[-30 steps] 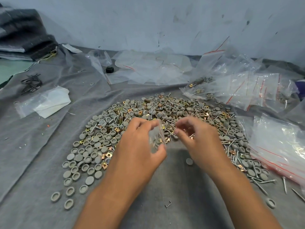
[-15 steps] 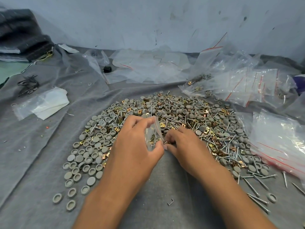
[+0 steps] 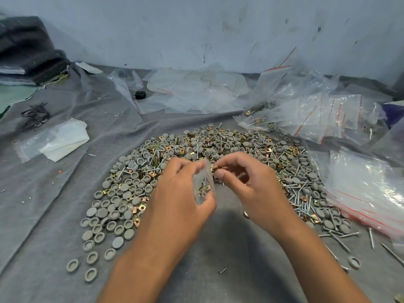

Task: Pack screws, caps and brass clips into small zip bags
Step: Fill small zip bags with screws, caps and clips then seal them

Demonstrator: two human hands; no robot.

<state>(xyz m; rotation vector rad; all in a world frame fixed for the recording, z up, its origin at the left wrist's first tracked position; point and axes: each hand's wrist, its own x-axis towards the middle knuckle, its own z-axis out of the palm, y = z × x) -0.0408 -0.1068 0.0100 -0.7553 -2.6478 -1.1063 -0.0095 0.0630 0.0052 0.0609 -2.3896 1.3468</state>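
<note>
A wide heap of grey caps, screws and brass clips (image 3: 218,149) lies on the grey cloth (image 3: 65,193). My left hand (image 3: 177,200) holds a small clear zip bag (image 3: 203,184) upright between thumb and fingers; a few brass pieces show inside it. My right hand (image 3: 247,186) pinches a brass clip (image 3: 213,168) at the bag's mouth, fingertips touching the bag's upper edge. Both hands hover just in front of the heap's near edge.
Clear zip bags with red strips (image 3: 317,114), some filled, lie at the right and along the back wall. A flat white bag (image 3: 59,143) and a black wire bundle (image 3: 35,114) lie on the left. Loose screws (image 3: 341,237) scatter at the lower right.
My right hand rose from the heap's near edge, where it picked a piece, and brought a brass clip to the bag's mouth. My left hand kept the bag in place.
</note>
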